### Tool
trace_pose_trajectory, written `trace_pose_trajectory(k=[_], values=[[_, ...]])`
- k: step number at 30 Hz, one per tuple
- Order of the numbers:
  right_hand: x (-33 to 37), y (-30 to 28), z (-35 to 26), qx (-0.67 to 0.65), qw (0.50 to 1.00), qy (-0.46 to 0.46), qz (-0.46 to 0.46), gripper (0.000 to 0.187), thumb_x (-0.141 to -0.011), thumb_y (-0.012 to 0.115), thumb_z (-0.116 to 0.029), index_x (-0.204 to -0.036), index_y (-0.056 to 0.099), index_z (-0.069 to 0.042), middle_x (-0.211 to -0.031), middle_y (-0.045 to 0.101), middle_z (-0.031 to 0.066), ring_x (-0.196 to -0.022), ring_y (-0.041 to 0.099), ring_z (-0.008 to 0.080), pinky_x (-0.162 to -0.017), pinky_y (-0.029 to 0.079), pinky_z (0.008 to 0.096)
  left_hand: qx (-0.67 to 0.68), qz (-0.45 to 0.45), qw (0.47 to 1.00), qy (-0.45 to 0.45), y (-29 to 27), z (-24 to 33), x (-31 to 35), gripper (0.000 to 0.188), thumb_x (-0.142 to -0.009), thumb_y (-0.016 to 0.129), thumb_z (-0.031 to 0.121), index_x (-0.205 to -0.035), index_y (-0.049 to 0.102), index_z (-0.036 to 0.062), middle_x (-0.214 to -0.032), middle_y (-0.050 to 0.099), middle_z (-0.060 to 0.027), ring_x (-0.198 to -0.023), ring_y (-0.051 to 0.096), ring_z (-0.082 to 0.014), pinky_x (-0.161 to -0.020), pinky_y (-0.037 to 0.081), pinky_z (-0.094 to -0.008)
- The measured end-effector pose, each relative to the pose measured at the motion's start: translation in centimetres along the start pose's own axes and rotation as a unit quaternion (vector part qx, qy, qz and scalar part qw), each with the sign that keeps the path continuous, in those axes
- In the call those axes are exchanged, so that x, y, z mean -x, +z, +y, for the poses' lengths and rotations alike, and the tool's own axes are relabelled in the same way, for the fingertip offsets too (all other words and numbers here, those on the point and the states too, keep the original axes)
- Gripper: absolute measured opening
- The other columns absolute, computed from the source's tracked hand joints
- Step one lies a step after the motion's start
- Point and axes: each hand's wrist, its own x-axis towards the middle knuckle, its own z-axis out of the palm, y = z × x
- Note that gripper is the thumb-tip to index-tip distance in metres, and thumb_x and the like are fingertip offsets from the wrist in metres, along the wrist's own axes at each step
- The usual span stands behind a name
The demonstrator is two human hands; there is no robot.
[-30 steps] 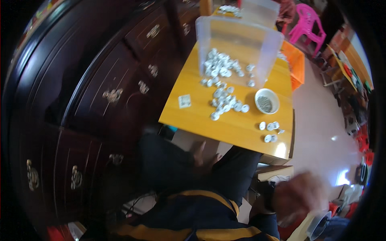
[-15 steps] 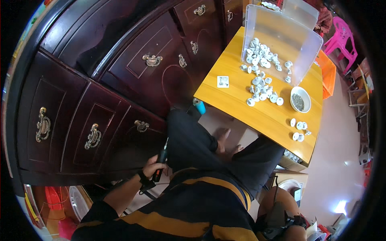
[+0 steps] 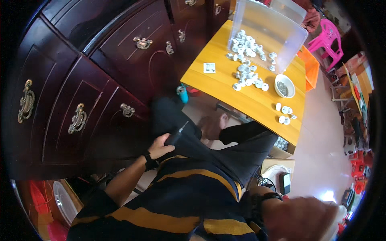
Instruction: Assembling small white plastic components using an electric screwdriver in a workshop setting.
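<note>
My left hand (image 3: pixel 160 148) is wrapped round the dark grip of an electric screwdriver (image 3: pixel 173 139), whose thin metal bit points up and away over my lap. At the lower right, my right hand (image 3: pixel 307 219) is close and smeared by motion, so its fingers cannot be made out. On the yellow wooden table (image 3: pixel 225 90) lie many small white round pieces (image 3: pixel 246 75), with a smaller group of the white pieces (image 3: pixel 285 110) at the near right. Beside them stands a white bowl (image 3: pixel 277 82) of small metal bits that look like screws.
A clear plastic bin (image 3: pixel 281 36) lies tipped at the table's far end. Dark wooden drawers (image 3: pixel 108 52) rise at the left. A blue can-shaped object (image 3: pixel 183 95) is by the table's left corner. An orange crate (image 3: pixel 310 68) and pink chair (image 3: pixel 329 38) stand beyond the right side.
My left hand has brought the screwdriver forward and right over my lap, tilting its bit rightward. My right hand has come into view at the lower right. The whole view has shifted.
</note>
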Motion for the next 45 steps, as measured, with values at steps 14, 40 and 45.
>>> trace_pose_trajectory(k=[14, 40, 45], values=[[5.4, -1.0, 3.3, -0.121, 0.978, 0.173, -0.001, 0.026, -0.086, 0.076, -0.027, -0.084, 0.072, -0.002, -0.082, 0.068, 0.0111, -0.063, 0.066, 0.0164, -0.049, 0.052, 0.0253, 0.069, 0.014, 0.997, 0.037, 0.4, -1.3, -1.2, 0.027, -0.079, 0.066, 0.013, -0.102, 0.06, 0.0004, -0.086, 0.06, -0.0019, -0.082, 0.056, -0.0116, -0.076, 0.047, -0.0286], [4.0, -44.9, 5.7, 0.824, 0.313, 0.461, -0.102, 0.015, -0.078, 0.067, -0.023, -0.089, 0.074, -0.015, -0.094, 0.072, 0.0153, -0.089, 0.069, 0.0345, -0.079, 0.055, 0.0445, 0.177, -0.008, 0.984, 0.027, -0.2, -3.3, -1.5, 0.02, -0.083, 0.063, 0.008, -0.101, 0.057, 0.0011, -0.078, 0.059, -0.0031, -0.07, 0.057, -0.011, -0.067, 0.048, -0.0272], [3.6, -44.6, 5.9, 0.84, 0.241, 0.47, -0.123, 0.02, -0.081, 0.064, -0.029, -0.091, 0.072, -0.014, -0.095, 0.071, 0.0167, -0.092, 0.068, 0.0345, -0.08, 0.054, 0.0445, 0.199, -0.005, 0.98, 0.017, 0.1, -2.7, -0.9, 0.013, -0.084, 0.062, 0.008, -0.095, 0.056, 0.0041, -0.077, 0.058, -0.0005, -0.07, 0.055, -0.0094, -0.067, 0.047, -0.0265]])
